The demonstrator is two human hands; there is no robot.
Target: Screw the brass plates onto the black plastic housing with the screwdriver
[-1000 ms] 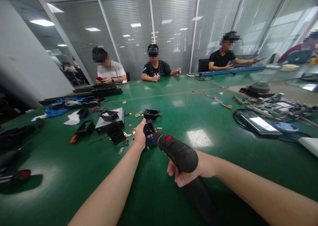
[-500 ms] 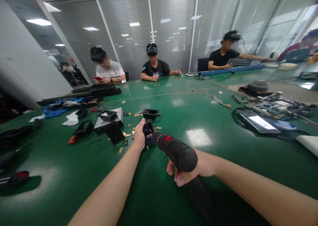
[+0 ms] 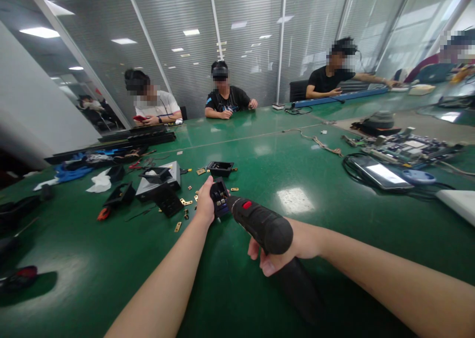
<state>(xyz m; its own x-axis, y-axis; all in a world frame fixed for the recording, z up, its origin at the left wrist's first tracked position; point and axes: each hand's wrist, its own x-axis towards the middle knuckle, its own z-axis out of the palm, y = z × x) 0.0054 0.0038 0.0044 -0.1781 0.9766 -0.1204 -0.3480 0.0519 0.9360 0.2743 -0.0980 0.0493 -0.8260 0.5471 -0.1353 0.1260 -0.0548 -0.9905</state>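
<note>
Nearest, the right hand (image 3: 293, 246) is clenched around the black electric screwdriver with a red switch (image 3: 260, 224), its nose pointing at a small black plastic socket housing (image 3: 218, 199). The left hand (image 3: 205, 204) grips that housing upright on the green worktop (image 3: 297, 199); metal contacts show inside it. Left of it, brass clips (image 3: 178, 226) lie scattered. Farther off sits one open black tray (image 3: 220, 168); its contents cannot be made out. At the far edge, three people sit.
</note>
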